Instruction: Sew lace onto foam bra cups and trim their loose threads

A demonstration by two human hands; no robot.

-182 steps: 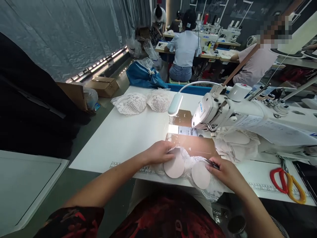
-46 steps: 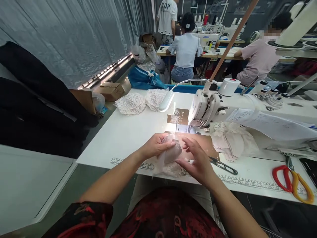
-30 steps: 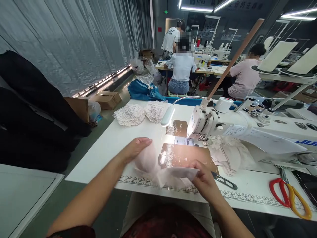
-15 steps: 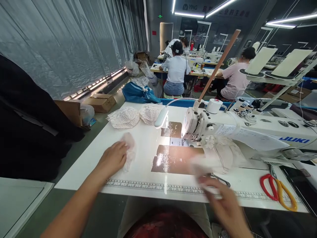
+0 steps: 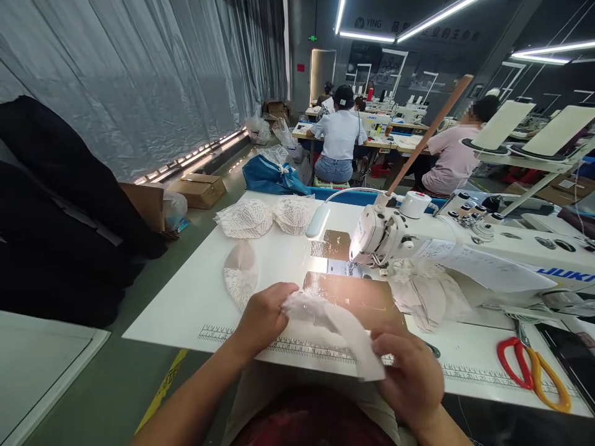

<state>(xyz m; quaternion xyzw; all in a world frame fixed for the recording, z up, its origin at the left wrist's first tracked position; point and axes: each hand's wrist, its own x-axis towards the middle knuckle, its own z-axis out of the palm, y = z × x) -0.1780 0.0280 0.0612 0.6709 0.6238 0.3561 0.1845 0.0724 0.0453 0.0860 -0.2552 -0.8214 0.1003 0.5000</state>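
Note:
Between my two hands a curved white fabric piece (image 5: 341,322) is stretched above the table's front edge. My left hand (image 5: 266,316) pinches its left end, fingers closed. At the lower right end, my right hand (image 5: 409,371) grips it between thumb and fingers. A lace-and-mesh cup piece (image 5: 240,275) lies flat on the table, left of my left hand. Farther back sit two lace bra cups (image 5: 246,218). The white JUKI sewing machine (image 5: 372,232) stands beyond my right hand, with a pile of pale fabric pieces (image 5: 425,294) beside it.
Red-and-yellow scissors (image 5: 534,371) and a dark phone (image 5: 569,347) lie at the right. A printed ruler (image 5: 316,350) runs along the front edge. A lamp (image 5: 318,222) hangs near the needle. Thread cones (image 5: 502,127) stand at right. Co-workers (image 5: 341,136) sit farther back.
My left hand has let go of the lace-and-mesh cup piece and moved right, onto the white fabric piece. My right hand has brought that piece toward the front middle. The view has shifted slightly.

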